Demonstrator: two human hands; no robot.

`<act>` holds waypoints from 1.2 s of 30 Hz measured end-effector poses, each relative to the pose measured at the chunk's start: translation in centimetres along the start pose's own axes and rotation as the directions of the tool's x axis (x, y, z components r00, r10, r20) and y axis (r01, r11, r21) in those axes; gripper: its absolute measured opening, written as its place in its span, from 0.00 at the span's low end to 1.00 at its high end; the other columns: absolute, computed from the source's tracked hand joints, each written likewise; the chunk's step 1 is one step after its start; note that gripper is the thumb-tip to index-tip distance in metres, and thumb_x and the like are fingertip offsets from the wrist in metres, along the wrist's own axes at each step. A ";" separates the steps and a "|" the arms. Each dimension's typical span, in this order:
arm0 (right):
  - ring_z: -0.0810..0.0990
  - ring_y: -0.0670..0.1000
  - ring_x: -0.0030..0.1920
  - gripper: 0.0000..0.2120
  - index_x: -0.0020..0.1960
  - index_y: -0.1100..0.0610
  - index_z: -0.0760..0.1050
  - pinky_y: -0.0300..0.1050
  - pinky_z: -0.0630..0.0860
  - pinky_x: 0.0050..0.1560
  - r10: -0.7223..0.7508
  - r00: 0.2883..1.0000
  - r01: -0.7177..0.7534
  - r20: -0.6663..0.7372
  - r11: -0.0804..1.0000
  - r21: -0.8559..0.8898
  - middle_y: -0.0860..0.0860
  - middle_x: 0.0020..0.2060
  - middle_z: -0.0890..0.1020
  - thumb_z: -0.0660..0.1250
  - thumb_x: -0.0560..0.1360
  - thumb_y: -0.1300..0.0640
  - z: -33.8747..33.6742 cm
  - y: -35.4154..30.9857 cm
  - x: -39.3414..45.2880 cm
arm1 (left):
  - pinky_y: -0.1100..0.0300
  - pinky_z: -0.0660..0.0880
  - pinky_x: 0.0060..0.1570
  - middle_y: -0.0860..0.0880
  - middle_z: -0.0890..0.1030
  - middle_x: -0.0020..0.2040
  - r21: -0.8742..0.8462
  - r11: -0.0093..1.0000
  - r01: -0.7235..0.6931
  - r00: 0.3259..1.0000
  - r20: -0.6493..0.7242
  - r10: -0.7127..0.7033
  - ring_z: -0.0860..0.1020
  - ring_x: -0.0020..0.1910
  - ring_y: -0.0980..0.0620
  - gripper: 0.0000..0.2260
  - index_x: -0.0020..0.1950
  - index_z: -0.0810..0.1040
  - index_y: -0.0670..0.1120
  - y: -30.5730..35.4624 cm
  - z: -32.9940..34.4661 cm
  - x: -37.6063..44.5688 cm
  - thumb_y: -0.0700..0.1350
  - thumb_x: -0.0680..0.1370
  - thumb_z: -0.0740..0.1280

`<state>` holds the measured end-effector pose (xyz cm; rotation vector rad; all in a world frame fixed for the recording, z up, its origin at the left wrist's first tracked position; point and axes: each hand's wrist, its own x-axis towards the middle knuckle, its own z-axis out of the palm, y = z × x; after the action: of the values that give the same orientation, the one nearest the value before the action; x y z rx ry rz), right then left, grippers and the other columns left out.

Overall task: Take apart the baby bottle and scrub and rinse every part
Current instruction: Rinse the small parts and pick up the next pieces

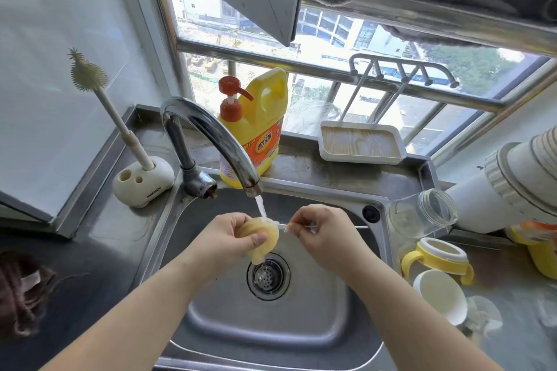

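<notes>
- The left hand [238,235] is gripping a yellow sponge [261,239] right under the tap [211,141], so the water [260,207] is running straight onto it.
- The right hand [313,230], just right of the tap's stream, is pinching a thin clear straw [283,226]; its near end is meeting the sponge, probably for scrubbing.
- Both are being held over the sink [316,319], below the tap, so drips are falling toward the drain [268,275].
- The jar [422,214], collar [437,257] and cap [440,295] are lying on the surface right of the tap, seemingly awaiting a turn or drying.
</notes>
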<state>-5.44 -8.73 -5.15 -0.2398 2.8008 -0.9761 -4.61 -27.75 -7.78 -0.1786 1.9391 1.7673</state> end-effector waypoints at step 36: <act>0.76 0.51 0.45 0.07 0.46 0.57 0.80 0.45 0.74 0.47 -0.065 0.991 0.084 0.120 0.983 -0.165 0.48 0.43 0.78 0.64 0.76 0.56 0.3 -1.9 0.9 | 0.77 0.67 0.37 0.59 0.78 0.36 0.493 0.861 -0.127 0.970 -0.120 0.212 0.76 0.39 0.61 0.11 0.36 0.76 0.60 1.1 0.3 -0.6 0.46 0.72 0.73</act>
<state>-6.10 -10.55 -4.33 -0.4122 2.7884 -0.7126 -4.46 -27.46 -6.53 0.0210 2.5250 1.3391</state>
